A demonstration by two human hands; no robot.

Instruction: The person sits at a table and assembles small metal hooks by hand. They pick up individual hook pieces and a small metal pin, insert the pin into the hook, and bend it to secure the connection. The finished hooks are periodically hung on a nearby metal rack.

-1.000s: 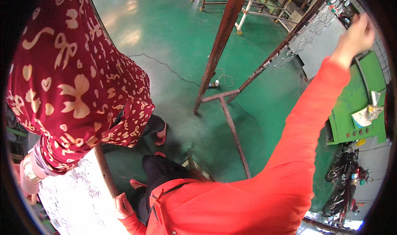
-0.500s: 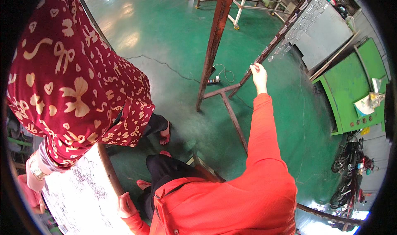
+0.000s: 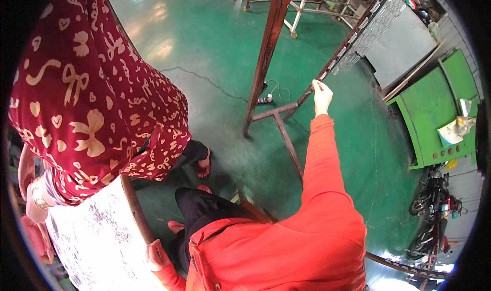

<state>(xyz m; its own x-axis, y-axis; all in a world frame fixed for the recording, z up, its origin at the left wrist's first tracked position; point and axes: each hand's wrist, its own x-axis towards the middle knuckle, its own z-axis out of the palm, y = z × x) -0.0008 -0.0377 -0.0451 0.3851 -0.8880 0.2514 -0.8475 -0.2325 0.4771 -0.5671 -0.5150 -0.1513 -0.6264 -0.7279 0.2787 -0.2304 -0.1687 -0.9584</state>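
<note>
- The right hand [image 3: 322, 97] is at the right side of the rusty frame [image 3: 270, 40], fingertips drawn close together; whether they hold anything cannot be told.
- Thin metal pieces [image 3: 373, 29] hang along the frame's upper right.
- Left of the frame, the left hand [image 3: 156, 257] curls at the white tabletop [image 3: 102, 234] edge, its grip unclear.
- A green cabinet [image 3: 434, 112] stands right of the frame.

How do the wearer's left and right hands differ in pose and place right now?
The right hand is far out at the rusty rail; the left hand is closer in, at the white table's brown edge. The right hand's fingertips come together, pointing away from the body; the left hand's look curled by that edge. Both are bare, in red sleeves.
</note>
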